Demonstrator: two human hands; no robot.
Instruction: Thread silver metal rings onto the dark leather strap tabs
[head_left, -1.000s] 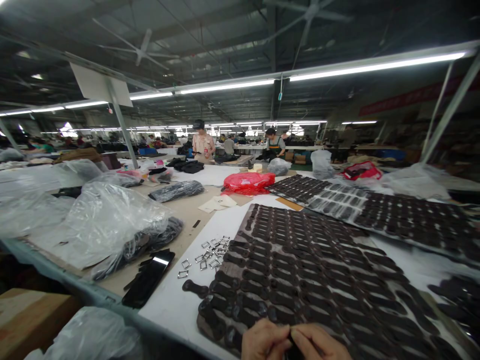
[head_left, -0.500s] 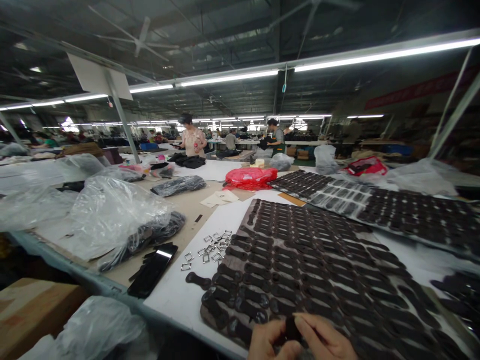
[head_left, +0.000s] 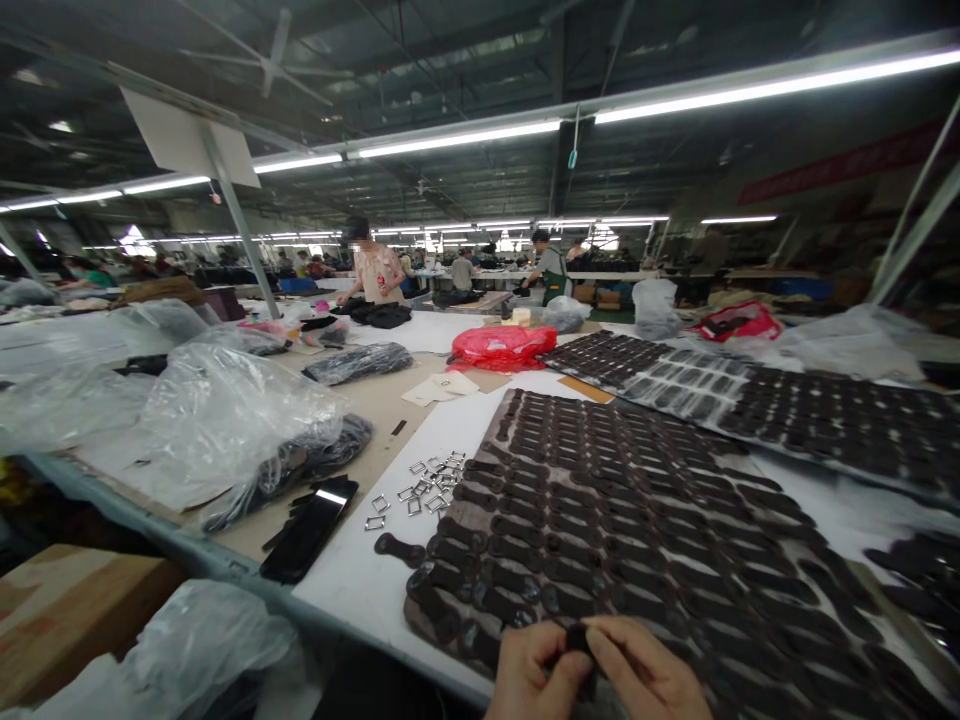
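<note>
My left hand (head_left: 534, 672) and my right hand (head_left: 643, 668) meet at the bottom of the view, both pinching one small black piece (head_left: 577, 640) between thumbs and fingers. Beneath and beyond them lies a grey sheet (head_left: 471, 512) covered with rows of dark bone-shaped pieces (head_left: 574, 545). One loose dark piece (head_left: 399, 549) rests on the white surface at the sheet's left edge. Silver rectangular buckles (head_left: 424, 485) are scattered left of the sheet.
A black phone (head_left: 311, 530) lies near the table edge (head_left: 187, 555). Clear plastic bags (head_left: 232, 410) cover the left side. A red bag (head_left: 504, 347) and a second sheet of pieces (head_left: 817, 410) lie farther back. A cardboard box (head_left: 82, 610) stands lower left. People work in the background.
The view has shifted slightly. Both hands stay together on the black piece, with their fingers a little closer around it. The person in the light top has leaned to the left.
</note>
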